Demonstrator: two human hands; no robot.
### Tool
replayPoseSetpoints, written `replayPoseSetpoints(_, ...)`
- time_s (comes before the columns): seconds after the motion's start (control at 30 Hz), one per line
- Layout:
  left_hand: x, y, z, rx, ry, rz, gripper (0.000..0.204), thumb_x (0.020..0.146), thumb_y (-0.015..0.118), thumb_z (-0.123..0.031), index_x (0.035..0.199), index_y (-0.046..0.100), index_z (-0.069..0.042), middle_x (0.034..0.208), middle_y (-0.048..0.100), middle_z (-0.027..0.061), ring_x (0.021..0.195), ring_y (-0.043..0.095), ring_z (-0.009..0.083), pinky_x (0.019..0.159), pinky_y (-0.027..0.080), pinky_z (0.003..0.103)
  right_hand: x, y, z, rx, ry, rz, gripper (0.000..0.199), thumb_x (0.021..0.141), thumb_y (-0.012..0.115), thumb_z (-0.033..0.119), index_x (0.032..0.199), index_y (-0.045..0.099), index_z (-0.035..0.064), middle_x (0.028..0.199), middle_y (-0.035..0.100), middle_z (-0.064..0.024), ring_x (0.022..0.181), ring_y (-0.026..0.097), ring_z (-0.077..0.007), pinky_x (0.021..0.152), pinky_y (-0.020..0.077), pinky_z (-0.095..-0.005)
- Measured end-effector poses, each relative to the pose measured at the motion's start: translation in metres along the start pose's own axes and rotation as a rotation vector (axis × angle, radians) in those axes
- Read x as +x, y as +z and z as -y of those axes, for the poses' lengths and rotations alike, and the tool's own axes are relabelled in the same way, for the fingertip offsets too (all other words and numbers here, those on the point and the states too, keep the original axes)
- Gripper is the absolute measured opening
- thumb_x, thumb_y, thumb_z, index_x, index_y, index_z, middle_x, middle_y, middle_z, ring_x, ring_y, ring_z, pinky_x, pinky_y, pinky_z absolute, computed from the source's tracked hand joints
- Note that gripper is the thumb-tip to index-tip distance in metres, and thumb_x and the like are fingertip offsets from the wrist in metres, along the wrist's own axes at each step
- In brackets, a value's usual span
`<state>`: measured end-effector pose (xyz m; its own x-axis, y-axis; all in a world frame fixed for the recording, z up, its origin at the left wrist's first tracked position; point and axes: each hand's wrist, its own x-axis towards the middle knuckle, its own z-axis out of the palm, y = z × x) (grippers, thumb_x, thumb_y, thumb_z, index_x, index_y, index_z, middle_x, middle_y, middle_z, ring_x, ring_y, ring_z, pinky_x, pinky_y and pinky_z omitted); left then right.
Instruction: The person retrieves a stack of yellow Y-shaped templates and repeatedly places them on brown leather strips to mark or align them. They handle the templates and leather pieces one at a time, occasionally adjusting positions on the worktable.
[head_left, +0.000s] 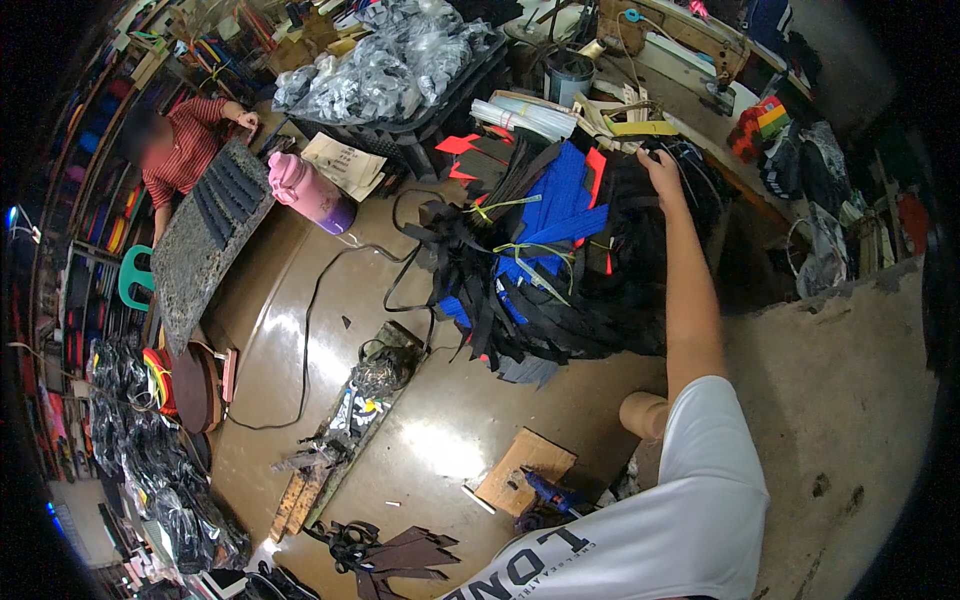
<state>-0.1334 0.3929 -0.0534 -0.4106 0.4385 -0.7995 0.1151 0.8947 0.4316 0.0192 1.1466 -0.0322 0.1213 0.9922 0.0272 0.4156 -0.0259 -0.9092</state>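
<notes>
My right hand (662, 166) reaches far forward, its arm stretched over a big heap of straps (545, 270) in black, blue and red, tied in bundles with pale yellow-green string. The fingers curl down into black straps (640, 215) at the top right of the heap and are partly hidden by them. My left hand is out of view. My white sleeve fills the lower right.
Another person in a red striped shirt (185, 145) works at a grey board with black strips (205, 240). A pink and purple jug (312, 192), a black cable (308, 330), a cardboard piece (527, 468) with a blue tool (552, 490), and a concrete ledge (850, 400) lie around.
</notes>
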Motion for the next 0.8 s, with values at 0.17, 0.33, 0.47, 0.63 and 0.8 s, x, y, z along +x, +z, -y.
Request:
replayPoseSetpoints(0.17, 0.004, 0.001, 0.0, 0.006, -0.004, -0.004, 0.048, 0.097, 0.054, -0.042, 0.133, 0.058, -0.01, 0.135, 0.056, 0.0193, 0.12, 0.057, 0.032, 0.1, 0.045, 0.041, 0.008, -0.019, 0.022, -0.311, 0.06, 0.297, 0.083, 0.091, 0.062, 0.053, 0.149, 0.036, -0.0003, 0.155, 0.033, -0.0198, 0.141, 0.036, -0.0351, 0.112, 0.035, -0.0492)
replayPoseSetpoints(0.33, 0.008, -0.001, -0.003, 0.02, -0.01, -0.007, 0.048, 0.096, 0.055, -0.042, 0.133, 0.058, -0.011, 0.135, 0.056, 0.0195, 0.12, 0.057, 0.0324, 0.1, 0.045, 0.041, 0.001, 0.007, 0.052, -0.452, -0.242, 0.374, 0.071, 0.091, 0.055, 0.055, 0.118, 0.059, -0.0108, 0.121, 0.06, -0.032, 0.118, 0.057, -0.0411, 0.099, 0.044, -0.0421)
replayPoseSetpoints(0.47, 0.009, -0.002, -0.005, 0.033, -0.022, -0.016, 0.048, 0.096, 0.055, -0.042, 0.133, 0.058, -0.011, 0.135, 0.056, 0.0196, 0.12, 0.057, 0.0327, 0.1, 0.045, 0.042, -0.05, 0.023, 0.054, -0.756, -0.356, 0.558, 0.043, 0.094, 0.053, 0.036, 0.116, 0.055, -0.0005, 0.109, 0.065, -0.0268, 0.113, 0.058, -0.0458, 0.1, 0.0385, -0.058)
replayPoseSetpoints(0.63, 0.009, -0.001, -0.005, 0.044, -0.029, -0.016, 0.048, 0.096, 0.055, -0.042, 0.133, 0.058, -0.011, 0.135, 0.056, 0.0198, 0.12, 0.057, 0.0331, 0.1, 0.045, 0.042, -0.096, 0.01, 0.062, -0.646, -0.279, 0.646, 0.031, 0.088, 0.048, 0.009, 0.119, 0.048, 0.0076, 0.128, 0.058, -0.0223, 0.125, 0.05, -0.0447, 0.101, 0.0264, -0.0762)
replayPoseSetpoints(0.8, 0.008, -0.002, -0.004, 0.063, -0.027, -0.017, 0.049, 0.095, 0.056, -0.042, 0.133, 0.058, -0.011, 0.135, 0.056, 0.0199, 0.12, 0.057, 0.0334, 0.1, 0.045, 0.042, -0.112, -0.002, 0.058, -0.692, -0.226, 0.663, 0.037, 0.094, 0.05, 0.026, 0.127, 0.049, 0.01, 0.121, 0.063, -0.0223, 0.118, 0.057, -0.0441, 0.101, 0.029, -0.0732)
